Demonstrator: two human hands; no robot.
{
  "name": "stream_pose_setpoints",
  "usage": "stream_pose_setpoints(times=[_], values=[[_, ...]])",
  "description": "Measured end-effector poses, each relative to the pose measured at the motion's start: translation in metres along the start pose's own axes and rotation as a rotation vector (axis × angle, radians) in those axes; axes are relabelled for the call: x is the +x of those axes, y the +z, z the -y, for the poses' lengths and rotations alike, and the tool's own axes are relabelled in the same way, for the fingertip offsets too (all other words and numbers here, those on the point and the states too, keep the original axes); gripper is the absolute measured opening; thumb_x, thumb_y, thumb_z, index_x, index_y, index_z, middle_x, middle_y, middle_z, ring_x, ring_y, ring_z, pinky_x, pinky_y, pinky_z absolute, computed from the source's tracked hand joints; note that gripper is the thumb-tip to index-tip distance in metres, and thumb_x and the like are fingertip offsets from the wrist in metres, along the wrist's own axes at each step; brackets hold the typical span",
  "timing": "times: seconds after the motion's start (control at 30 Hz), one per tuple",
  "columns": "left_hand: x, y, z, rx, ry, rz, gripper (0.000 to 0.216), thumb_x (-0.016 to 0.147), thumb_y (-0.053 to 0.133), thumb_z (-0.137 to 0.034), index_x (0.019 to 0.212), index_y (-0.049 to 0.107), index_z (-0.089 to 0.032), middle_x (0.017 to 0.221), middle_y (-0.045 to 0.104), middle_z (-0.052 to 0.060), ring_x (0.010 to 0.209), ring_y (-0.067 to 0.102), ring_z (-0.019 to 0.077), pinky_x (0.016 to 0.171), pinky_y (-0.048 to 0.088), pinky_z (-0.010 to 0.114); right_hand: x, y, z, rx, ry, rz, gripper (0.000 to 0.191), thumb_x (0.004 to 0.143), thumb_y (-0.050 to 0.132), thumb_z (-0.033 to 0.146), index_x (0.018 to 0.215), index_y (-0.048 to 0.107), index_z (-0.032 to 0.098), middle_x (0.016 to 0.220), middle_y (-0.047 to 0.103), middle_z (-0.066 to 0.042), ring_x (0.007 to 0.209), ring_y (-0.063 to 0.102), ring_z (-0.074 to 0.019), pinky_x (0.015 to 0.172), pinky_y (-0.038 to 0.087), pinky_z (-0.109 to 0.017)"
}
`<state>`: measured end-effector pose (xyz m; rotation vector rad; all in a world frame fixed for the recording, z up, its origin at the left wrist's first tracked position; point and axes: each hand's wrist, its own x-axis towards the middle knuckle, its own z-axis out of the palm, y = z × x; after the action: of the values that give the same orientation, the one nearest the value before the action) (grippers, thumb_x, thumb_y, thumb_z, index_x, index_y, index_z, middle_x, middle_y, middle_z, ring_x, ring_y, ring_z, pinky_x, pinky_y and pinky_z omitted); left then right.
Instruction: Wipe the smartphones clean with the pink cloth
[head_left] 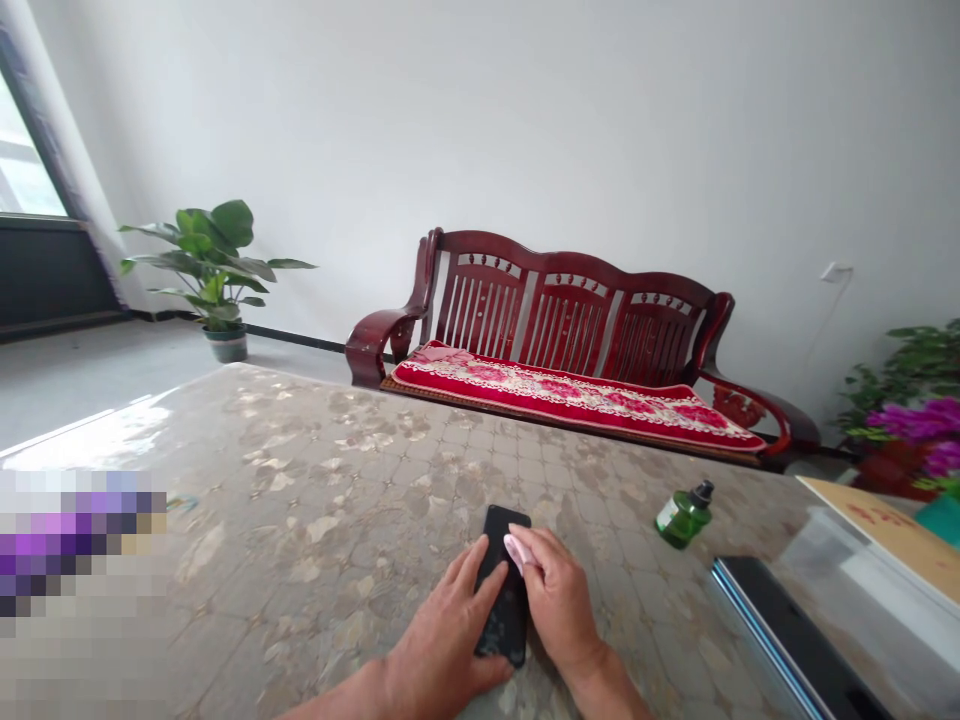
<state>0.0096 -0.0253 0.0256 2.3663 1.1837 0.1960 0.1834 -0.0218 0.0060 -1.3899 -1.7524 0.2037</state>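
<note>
Phone [513, 606] lies flat; your left hand [446, 630] grasps its left side, your right hand [559, 590] pinches a pink cloth [515, 550] at its upper right edge.

A slim black phone [513, 606] is lying flat on a patterned tabletop [337, 570], its long sides running near to far, its dark face catching pale reflections nearby. A small, bunched pink cloth [516, 552] is showing over its far right part.
</note>
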Motion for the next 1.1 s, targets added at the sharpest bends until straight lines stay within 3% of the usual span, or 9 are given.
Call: stream_pose_setpoints(times=[0.17, 0.3, 0.4, 0.6, 0.87, 1.1], values=[[-0.003, 0.008, 0.002, 0.085, 0.056, -0.070, 0.081, 0.072, 0.074, -0.031, 0.145, 0.040, -0.018, 0.156, 0.030, 0.015, 0.142, 0.026, 0.0333, 0.115, 0.028, 0.047, -0.006, -0.005, 0.013, -0.186, -0.169, 0.032, 0.041, 0.084, 0.045, 0.004, 0.109, 0.070, 0.025, 0.109, 0.071, -0.003, 0.102, 0.061, -0.0185, 0.094, 0.048, -0.033], [-0.006, 0.017, 0.007, 0.115, 0.179, -0.203, 0.068, 0.079, 0.071, -0.049, 0.137, 0.050, -0.021, 0.145, 0.048, 0.009, 0.132, 0.041, 0.0310, 0.112, 0.032, 0.045, -0.012, -0.011, 0.027, -0.276, -0.150, 0.126, 0.044, 0.080, 0.046, 0.000, 0.107, 0.071, 0.025, 0.108, 0.071, -0.002, 0.100, 0.061, -0.0202, 0.092, 0.049, -0.034], [-0.004, 0.020, 0.008, 0.176, 0.218, -0.207, 0.060, 0.081, 0.070, -0.050, 0.129, 0.057, -0.016, 0.135, 0.056, 0.011, 0.124, 0.049, 0.0295, 0.107, 0.037, 0.042, -0.016, -0.014, 0.031, -0.319, -0.118, 0.221, 0.046, 0.080, 0.046, -0.001, 0.112, 0.070, 0.023, 0.114, 0.070, -0.002, 0.104, 0.062, -0.0189, 0.094, 0.049, -0.029], [-0.001, 0.023, 0.004, 0.333, 0.291, -0.169, 0.060, 0.090, 0.060, -0.048, 0.131, 0.054, -0.005, 0.132, 0.057, 0.020, 0.120, 0.052, 0.0326, 0.101, 0.042, 0.043, -0.014, -0.006, 0.023, -0.476, -0.124, 0.331, 0.048, 0.083, 0.047, -0.001, 0.121, 0.067, 0.021, 0.120, 0.069, -0.004, 0.110, 0.064, -0.0202, 0.097, 0.049, -0.029], [-0.001, 0.037, 0.007, 0.459, 0.357, -0.266, 0.054, 0.099, 0.045, -0.048, 0.125, 0.059, -0.003, 0.128, 0.061, 0.023, 0.116, 0.057, 0.0336, 0.092, 0.047, 0.042, 0.030, 0.008, 0.008, -0.562, -0.109, 0.316, 0.048, 0.085, 0.043, -0.001, 0.120, 0.067, 0.020, 0.125, 0.067, -0.005, 0.116, 0.062, -0.0211, 0.102, 0.047, -0.035], [0.000, 0.035, 0.007, 0.425, 0.365, -0.263, 0.042, 0.095, 0.053, -0.040, 0.118, 0.063, -0.005, 0.121, 0.064, 0.020, 0.109, 0.059, 0.0315, 0.089, 0.048, 0.040, -0.016, 0.002, -0.004, -0.545, -0.322, 0.286, 0.061, 0.079, 0.043, -0.002, 0.136, 0.055, 0.018, 0.136, 0.057, -0.008, 0.122, 0.057, -0.0243, 0.099, 0.052, -0.037]])
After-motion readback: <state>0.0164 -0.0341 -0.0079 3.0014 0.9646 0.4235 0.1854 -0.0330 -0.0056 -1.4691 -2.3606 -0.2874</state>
